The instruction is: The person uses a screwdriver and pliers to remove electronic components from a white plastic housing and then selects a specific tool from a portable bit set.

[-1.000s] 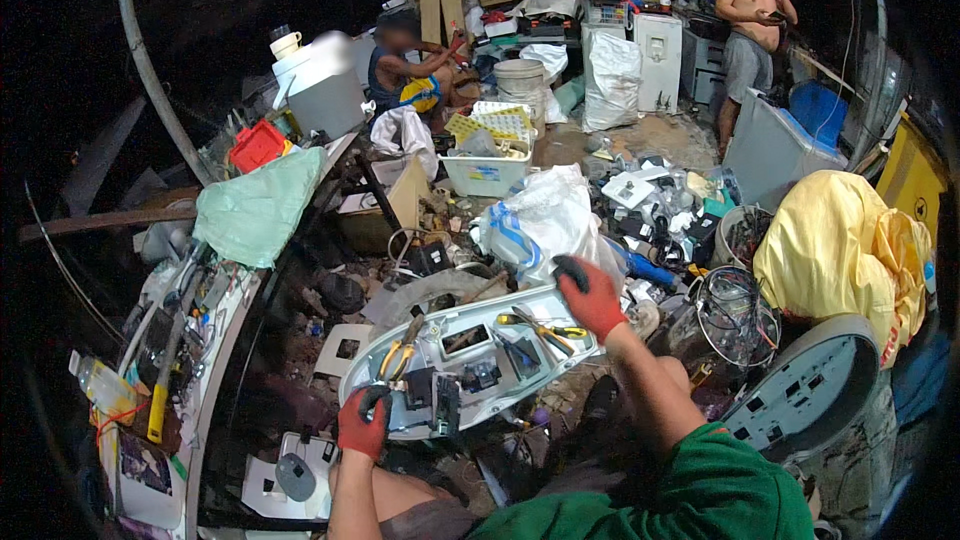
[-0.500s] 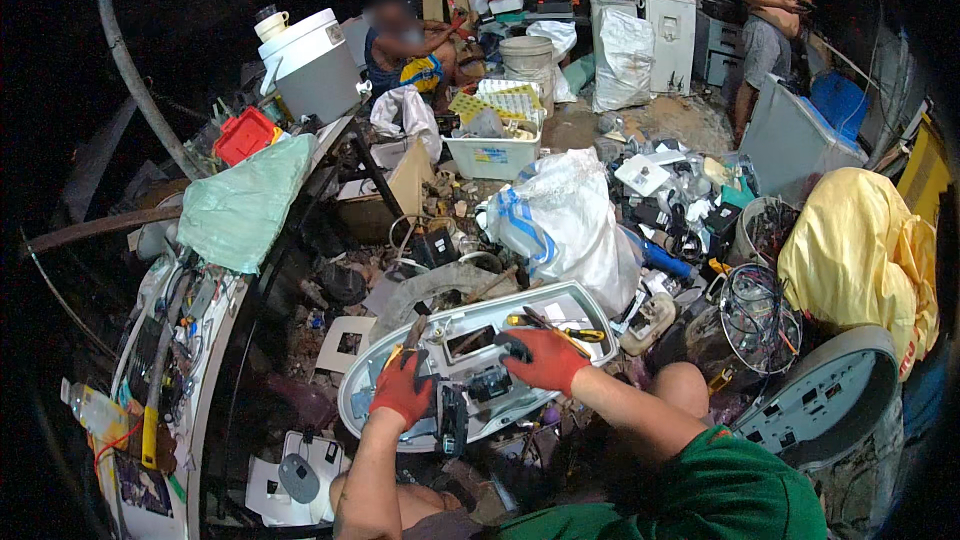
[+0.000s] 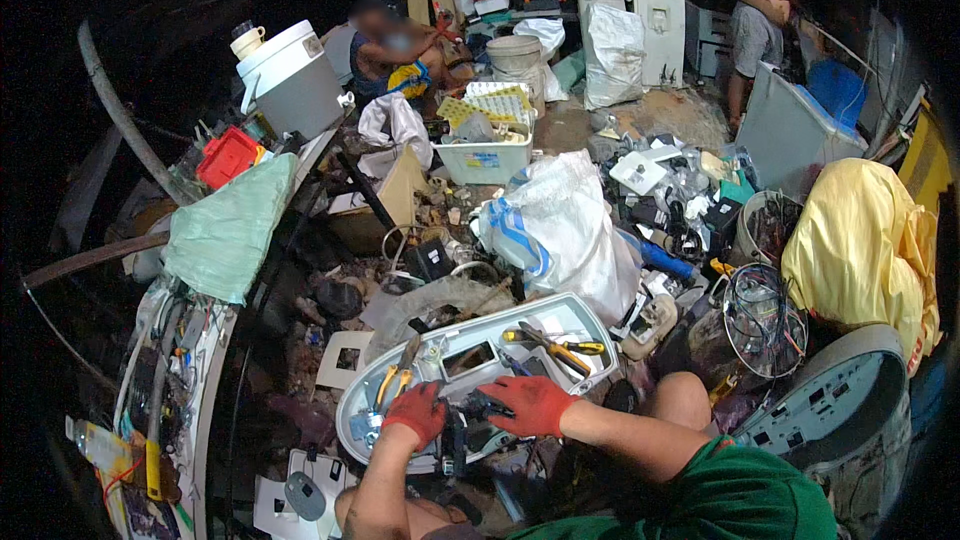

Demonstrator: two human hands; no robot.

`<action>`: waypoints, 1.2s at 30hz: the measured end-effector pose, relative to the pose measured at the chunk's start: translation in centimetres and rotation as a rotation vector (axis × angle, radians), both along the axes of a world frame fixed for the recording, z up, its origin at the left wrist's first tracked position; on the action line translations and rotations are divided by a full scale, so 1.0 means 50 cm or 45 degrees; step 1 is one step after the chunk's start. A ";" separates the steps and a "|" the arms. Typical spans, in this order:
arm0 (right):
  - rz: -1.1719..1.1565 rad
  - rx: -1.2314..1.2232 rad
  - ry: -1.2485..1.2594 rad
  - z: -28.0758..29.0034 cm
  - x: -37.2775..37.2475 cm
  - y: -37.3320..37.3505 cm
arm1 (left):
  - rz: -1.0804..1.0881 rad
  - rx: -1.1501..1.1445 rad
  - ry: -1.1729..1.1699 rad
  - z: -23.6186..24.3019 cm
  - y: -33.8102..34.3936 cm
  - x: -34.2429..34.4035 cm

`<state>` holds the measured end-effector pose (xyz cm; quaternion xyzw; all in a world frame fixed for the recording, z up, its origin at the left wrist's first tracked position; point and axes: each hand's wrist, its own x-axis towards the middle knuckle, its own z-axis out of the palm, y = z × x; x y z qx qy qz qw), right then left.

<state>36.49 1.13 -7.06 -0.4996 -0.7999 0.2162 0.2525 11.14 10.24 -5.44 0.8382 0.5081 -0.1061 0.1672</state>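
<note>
Both of my gloved hands are over a long, pale plastic housing lying in front of me. My left hand, red with dark fingertips, is curled at a black component inside it. My right hand has its fingers closed on a black part beside the left one, with some fingertips hidden. Orange-handled pliers rest in the housing above my left hand. More pliers and a yellow-handled tool lie toward its right end.
A cluttered bench runs along my left, with a cooler. A white sack, crate, yellow sack and scrap surround me. A seated person and a standing person are farther back.
My right hand has moved down-left from the housing's right end to the black parts in the middle. My left hand has shifted right toward it. The standing person's hand has lowered.
</note>
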 end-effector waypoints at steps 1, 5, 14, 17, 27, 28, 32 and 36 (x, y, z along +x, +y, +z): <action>0.000 0.034 -0.027 -0.007 0.003 -0.003 | 0.009 -0.037 0.041 0.009 -0.004 0.012; 0.008 -0.059 -0.082 0.037 0.007 -0.001 | 0.048 0.070 -0.056 0.026 0.008 -0.017; -0.043 -0.062 -0.118 0.021 0.021 -0.013 | 0.135 0.192 -0.171 0.034 -0.004 -0.072; -0.013 -0.114 -0.093 0.013 0.000 -0.005 | 0.122 0.180 -0.106 0.030 0.001 -0.096; -0.111 -0.027 -0.079 0.026 0.013 0.012 | 0.141 0.180 -0.230 0.024 0.041 -0.138; -0.155 -0.065 -0.090 0.016 0.021 0.004 | 0.145 0.177 -0.208 0.024 0.033 -0.125; -0.314 -0.162 -0.074 0.026 0.040 0.004 | 0.137 0.174 -0.130 0.017 0.032 -0.113; -0.295 -0.019 -0.148 0.021 0.040 0.019 | 0.095 0.159 -0.183 0.028 0.031 -0.110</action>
